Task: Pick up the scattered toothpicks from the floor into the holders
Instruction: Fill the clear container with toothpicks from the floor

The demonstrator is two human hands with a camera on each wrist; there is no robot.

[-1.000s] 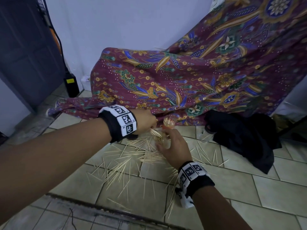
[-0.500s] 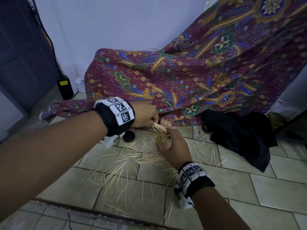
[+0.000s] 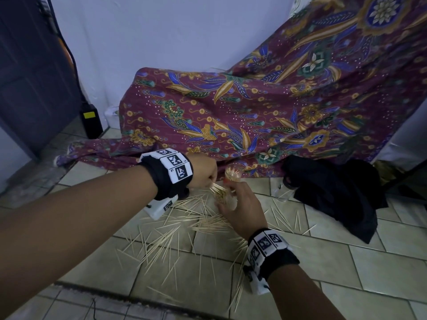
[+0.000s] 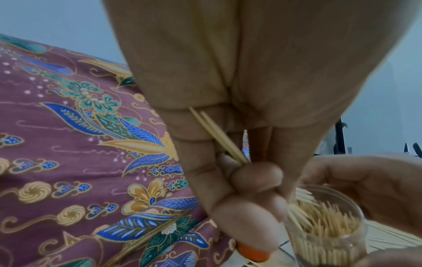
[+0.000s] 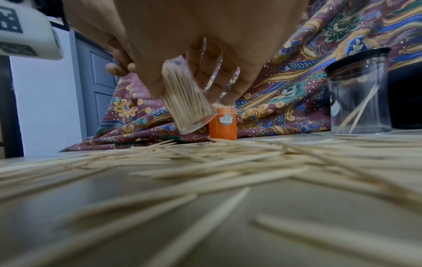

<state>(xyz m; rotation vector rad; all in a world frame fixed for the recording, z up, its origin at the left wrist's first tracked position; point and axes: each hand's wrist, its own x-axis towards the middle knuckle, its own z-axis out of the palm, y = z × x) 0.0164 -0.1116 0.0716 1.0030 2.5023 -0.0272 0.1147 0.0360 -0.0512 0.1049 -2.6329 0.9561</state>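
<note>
Above the floor [image 3: 346, 262], the right hand [image 3: 242, 209] grips a clear holder [image 5: 187, 101] (nearly full); the left hand [image 3: 203, 172] pinches toothpicks [image 4: 217, 135] at its mouth.

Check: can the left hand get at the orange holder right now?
Probably not yet. The left hand grips a bunch of toothpicks over the clear holder that the right hand holds tilted. The orange holder stands just behind it, against the patterned cloth.
</note>
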